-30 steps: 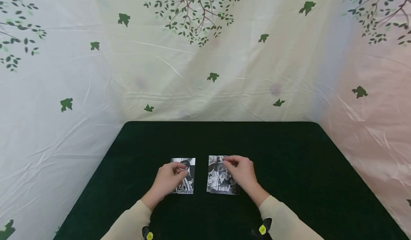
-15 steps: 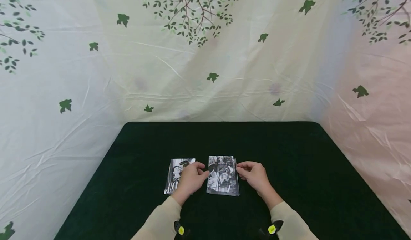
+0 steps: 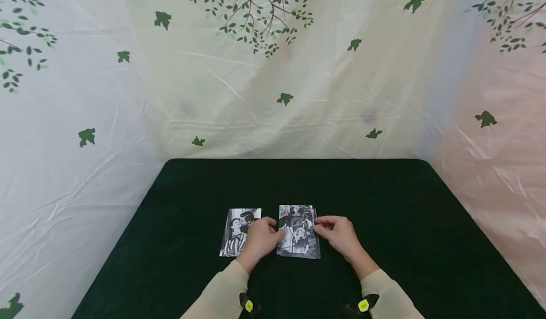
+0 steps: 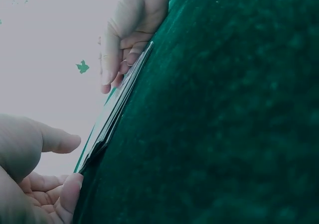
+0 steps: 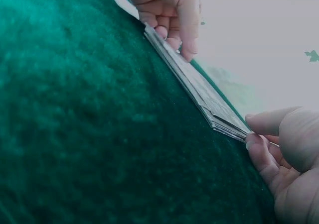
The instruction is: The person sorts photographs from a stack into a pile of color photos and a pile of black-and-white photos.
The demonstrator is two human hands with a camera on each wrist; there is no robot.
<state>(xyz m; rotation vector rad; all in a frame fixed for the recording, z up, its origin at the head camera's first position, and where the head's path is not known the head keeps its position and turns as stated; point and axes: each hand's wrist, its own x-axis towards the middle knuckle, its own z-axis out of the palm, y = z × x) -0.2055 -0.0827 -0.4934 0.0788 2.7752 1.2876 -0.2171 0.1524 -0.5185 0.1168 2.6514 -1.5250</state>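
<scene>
A stack of black-and-white photo cards [image 3: 297, 236] lies on the dark green cloth, its layers a little out of line along the right and lower edges. My left hand [image 3: 259, 241] is at the stack's left edge; its fingertips touch the side while the thumb hovers over the top card. Opposite, my right hand [image 3: 339, 233] has its fingertips against the right edge. In the right wrist view the card stack [image 5: 192, 87] shows several layers between both hands. Left of it lies another photo card [image 3: 232, 236], partly hidden by my left hand.
A green cloth-covered table [image 3: 204, 181] stretches out around the cards. Behind and beside it hangs a pale curtain [image 3: 239, 101] printed with green leaves and branches.
My left hand has moved right, off the left card to the stack's left side. My right hand has shifted from atop the stack to its right edge, then stayed there.
</scene>
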